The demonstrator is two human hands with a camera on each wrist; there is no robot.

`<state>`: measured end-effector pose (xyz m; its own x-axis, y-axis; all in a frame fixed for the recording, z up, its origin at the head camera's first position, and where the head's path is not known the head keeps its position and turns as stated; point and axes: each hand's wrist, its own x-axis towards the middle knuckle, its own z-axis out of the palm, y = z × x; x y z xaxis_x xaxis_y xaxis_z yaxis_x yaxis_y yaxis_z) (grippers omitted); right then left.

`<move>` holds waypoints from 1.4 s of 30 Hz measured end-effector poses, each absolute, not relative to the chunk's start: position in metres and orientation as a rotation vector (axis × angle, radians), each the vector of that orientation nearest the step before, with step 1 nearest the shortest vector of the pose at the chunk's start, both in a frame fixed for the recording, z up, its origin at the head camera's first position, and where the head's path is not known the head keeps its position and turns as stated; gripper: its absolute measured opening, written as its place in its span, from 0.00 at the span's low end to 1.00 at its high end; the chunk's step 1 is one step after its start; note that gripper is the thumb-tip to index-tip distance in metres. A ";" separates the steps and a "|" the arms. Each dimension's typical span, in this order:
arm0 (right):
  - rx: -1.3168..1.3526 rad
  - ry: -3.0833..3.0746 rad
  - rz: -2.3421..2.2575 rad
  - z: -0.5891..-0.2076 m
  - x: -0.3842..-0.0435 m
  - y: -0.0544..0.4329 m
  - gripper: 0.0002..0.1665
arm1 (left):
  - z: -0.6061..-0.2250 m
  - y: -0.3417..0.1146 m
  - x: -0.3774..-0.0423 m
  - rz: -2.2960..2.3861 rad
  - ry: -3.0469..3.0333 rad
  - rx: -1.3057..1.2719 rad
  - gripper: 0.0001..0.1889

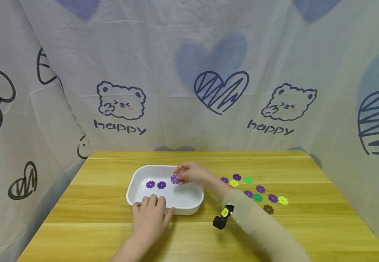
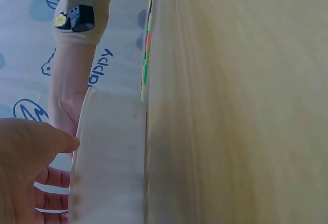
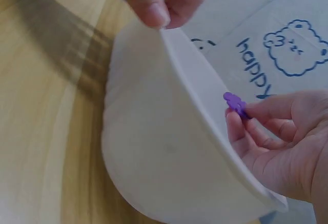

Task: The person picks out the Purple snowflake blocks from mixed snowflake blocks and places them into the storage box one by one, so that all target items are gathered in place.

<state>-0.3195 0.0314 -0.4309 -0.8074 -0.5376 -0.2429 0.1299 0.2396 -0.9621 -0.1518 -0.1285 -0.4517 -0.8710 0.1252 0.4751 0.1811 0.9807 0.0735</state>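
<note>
A white plastic basin (image 1: 182, 210) stands on the table with two purple snowflake discs (image 1: 161, 185) lying inside. My left hand (image 1: 149, 216) grips its near rim, fingers over the inside and thumb (image 2: 65, 141) on the outer wall. Over the basin's right part, my right hand (image 1: 190, 174) pinches a third purple snowflake disc (image 3: 235, 104) between thumb and fingertips. That disc is held above the basin floor, near the far rim in the head view.
Right of the basin lie loose snowflake discs: several purple ones (image 1: 260, 189), green ones (image 1: 257, 197), yellow ones (image 1: 283, 200) and a brown one (image 1: 268, 209). The right forearm partly covers them. A printed cloth (image 1: 169, 109) hangs behind the wooden table (image 1: 87, 233).
</note>
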 end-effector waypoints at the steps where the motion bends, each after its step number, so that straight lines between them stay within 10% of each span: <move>1: -0.360 1.973 -1.603 -0.433 -0.319 0.028 0.14 | -0.452 -0.128 -0.152 -0.160 -2.640 -0.218 0.20; 24: -0.082 2.047 -1.633 -0.453 -0.312 0.001 0.18 | -0.452 -0.128 -0.151 -0.157 -2.622 -0.225 0.19; 42: -0.228 1.895 -1.929 -0.400 -0.301 0.056 0.18 | -0.451 -0.127 -0.152 -0.178 -2.663 -0.203 0.19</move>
